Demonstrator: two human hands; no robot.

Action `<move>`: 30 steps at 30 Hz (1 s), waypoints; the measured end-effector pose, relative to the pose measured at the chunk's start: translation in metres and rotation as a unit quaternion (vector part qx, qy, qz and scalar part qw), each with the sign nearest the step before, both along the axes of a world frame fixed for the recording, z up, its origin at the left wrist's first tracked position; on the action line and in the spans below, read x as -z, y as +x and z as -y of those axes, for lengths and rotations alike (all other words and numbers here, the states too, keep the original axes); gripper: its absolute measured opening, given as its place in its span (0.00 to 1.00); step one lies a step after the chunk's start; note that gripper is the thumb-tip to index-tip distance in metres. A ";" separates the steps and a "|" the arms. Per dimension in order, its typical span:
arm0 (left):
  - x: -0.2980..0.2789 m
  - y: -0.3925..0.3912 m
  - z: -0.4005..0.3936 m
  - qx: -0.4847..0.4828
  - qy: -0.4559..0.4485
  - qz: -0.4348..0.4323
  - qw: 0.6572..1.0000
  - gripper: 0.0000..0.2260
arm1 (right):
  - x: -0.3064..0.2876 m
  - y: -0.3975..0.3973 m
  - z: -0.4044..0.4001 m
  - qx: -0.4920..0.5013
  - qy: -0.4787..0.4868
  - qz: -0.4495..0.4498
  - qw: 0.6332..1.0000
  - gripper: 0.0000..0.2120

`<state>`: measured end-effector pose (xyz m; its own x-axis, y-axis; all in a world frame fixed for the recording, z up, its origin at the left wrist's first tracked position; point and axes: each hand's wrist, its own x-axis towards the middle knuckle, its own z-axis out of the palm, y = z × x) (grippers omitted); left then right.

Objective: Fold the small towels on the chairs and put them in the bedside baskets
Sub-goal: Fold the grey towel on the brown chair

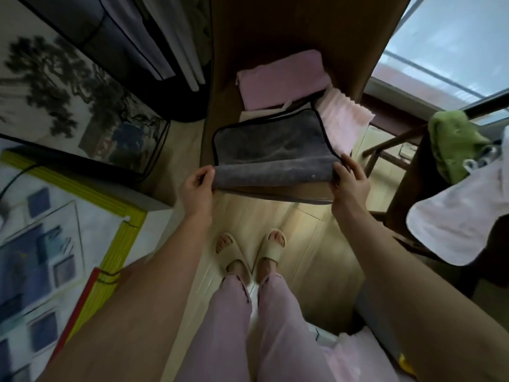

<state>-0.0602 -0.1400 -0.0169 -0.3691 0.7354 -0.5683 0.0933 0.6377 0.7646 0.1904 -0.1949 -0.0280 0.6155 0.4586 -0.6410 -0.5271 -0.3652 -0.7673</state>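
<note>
The grey towel (271, 150), edged with black piping, is lying on the chair (275, 193) seat, with its near portion turned up and over so that a fold is forming along the near edge of the seat. The left hand (197, 186) is pinching the left end of that fold; its fingers (205, 175) are curling round the cloth with the thumb closing against them. The right hand (349, 179) is gripping the right end of the fold; its fingers (351, 164) are wrapping over the top of the cloth, and the thumb is pressing in from the near side. Both hands are holding the fold at about the same height, just above the seat edge.

A mauve towel (283, 79), already folded, is lying at the back of the seat, just beyond the grey towel. A pale pink towel (343, 117) is lying to the right, touching the grey towel's right edge and partly overhanging the seat side.

The person is standing directly before the chair in pink trousers (248, 326) and cream slippers (271, 248) on a light wood floor (303, 230). A white cloth (451, 224) and a green cloth (451, 142) are hanging over furniture at the right.
</note>
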 end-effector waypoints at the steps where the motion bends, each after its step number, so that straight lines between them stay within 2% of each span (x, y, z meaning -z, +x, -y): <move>1: 0.003 -0.002 0.005 0.004 -0.019 0.005 1.000 0.06 | 0.001 -0.001 0.005 -0.004 -0.016 0.004 1.000 0.12; 4: 0.011 -0.006 0.019 -0.004 -0.089 0.025 0.996 0.03 | -0.003 -0.004 0.011 -0.028 -0.068 0.036 0.997 0.13; 7: 0.014 -0.006 0.023 -0.012 -0.130 0.023 0.991 0.06 | -0.006 -0.004 0.006 -0.064 -0.093 0.061 0.992 0.12; 10: 0.015 -0.005 0.008 0.055 -0.100 0.070 0.991 0.19 | -0.010 -0.001 -0.012 -0.094 -0.062 0.068 0.991 0.10; 12: 0.016 -0.006 -0.006 0.131 -0.092 0.052 0.986 0.25 | -0.010 0.004 -0.027 -0.129 -0.050 0.080 0.987 0.07; 13: 0.017 -0.006 -0.012 0.174 -0.090 0.017 0.980 0.23 | -0.008 0.007 -0.035 -0.155 -0.041 0.087 0.983 0.07; 15: 0.024 -0.009 -0.023 0.223 -0.063 -0.049 0.971 0.14 | 0.000 0.012 -0.050 -0.229 -0.034 0.124 0.965 0.09; 17: 0.031 -0.010 -0.034 0.208 -0.032 -0.075 0.975 0.05 | 0.008 0.015 -0.065 -0.274 -0.049 0.180 0.943 0.12; 21: 0.057 -0.006 -0.062 0.179 0.000 -0.072 0.981 0.14 | 0.027 0.020 -0.095 -0.246 -0.070 0.233 0.938 0.10; 23: 0.072 0.002 -0.071 0.170 0.007 -0.091 0.981 0.16 | 0.036 0.020 -0.108 -0.263 -0.087 0.290 0.916 0.11; 30: 0.100 0.031 -0.089 0.097 0.026 -0.200 0.975 0.16 | 0.072 0.026 -0.135 -0.331 -0.101 0.388 0.854 0.12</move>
